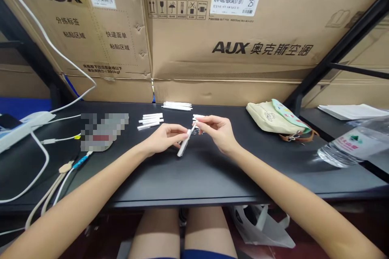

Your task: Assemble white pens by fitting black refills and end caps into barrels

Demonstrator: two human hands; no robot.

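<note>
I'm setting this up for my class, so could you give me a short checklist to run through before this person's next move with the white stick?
1. Both hands on the white stick: ok. The left hand and right hand both meet it.
2. Other white sticks lying apart from the hands on the black table: ok.
3. Stick's upper end intact: cannot tell. Fingers hide it.
4. Water bottle away from the hands: ok. It lies off to the right.
5. Blue-tipped cable away from the hands: ok.
</note>
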